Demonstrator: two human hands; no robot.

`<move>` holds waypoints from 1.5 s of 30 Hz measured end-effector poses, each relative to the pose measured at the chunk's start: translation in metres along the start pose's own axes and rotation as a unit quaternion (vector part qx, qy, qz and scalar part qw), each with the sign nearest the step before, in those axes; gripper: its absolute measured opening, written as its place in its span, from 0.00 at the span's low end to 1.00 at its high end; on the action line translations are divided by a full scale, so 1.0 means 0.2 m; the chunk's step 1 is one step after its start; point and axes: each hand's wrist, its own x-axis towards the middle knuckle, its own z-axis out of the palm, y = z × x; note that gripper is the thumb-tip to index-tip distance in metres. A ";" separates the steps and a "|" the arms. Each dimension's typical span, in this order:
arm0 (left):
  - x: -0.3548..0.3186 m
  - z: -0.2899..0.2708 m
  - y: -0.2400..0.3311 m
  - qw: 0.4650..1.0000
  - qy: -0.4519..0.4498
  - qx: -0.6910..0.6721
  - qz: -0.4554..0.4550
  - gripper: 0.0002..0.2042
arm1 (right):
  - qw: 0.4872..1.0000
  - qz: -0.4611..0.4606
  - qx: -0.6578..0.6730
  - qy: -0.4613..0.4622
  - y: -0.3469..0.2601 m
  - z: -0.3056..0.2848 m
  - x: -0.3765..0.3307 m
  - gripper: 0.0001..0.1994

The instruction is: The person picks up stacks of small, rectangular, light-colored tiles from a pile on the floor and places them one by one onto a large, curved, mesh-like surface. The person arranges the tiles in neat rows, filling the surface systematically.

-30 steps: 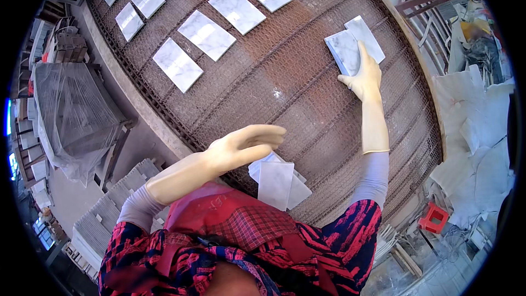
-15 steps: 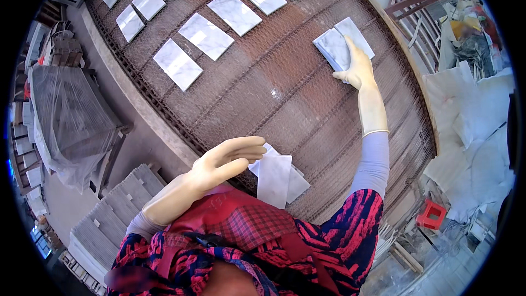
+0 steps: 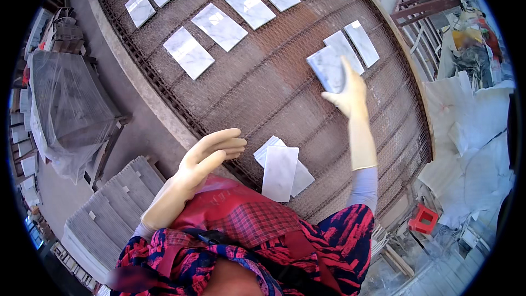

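In a pale rubber glove, my right hand grips a small stack of white marble tiles, its edges bluish, thumb at the near side. The stack sits over the mesh and overlaps the corner of a grey-white tile; a narrower-looking tile lies just beyond, with a gap between. My left hand, gloved too, hovers near the mesh's left edge with straightened fingers and nothing in it. To its right is a loose, fanned pile of tiles, close to my red apron.
Rows of glossy marble tiles lie across the far part of the wire-mesh conveyor bed. Stacked grey slabs and a plastic-wrapped load stand left. A red stool and crumpled white sheeting are at right.
My right hand has drawn the stack left and slightly nearer, and one more tile now shows on the mesh beside it. The far tiles have shifted right and up in view. My left hand stays open.
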 end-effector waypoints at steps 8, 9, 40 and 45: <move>0.00 -0.02 0.01 0.999 0.021 0.012 0.043 0.30 | 0.994 0.094 -0.047 -0.042 -0.13 0.08 0.08 0.64; 0.00 -0.02 0.01 0.998 0.024 0.017 0.052 0.29 | 0.994 0.093 -0.050 -0.035 -0.11 0.09 0.09 0.64; 0.02 -0.03 -0.06 0.996 0.065 -0.021 0.050 0.30 | 0.993 0.022 -0.083 0.082 -0.15 -0.09 0.05 0.55; 0.07 0.01 -0.05 0.996 0.074 -0.020 0.040 0.29 | 0.980 0.139 -0.086 0.111 0.18 -0.36 0.36 0.51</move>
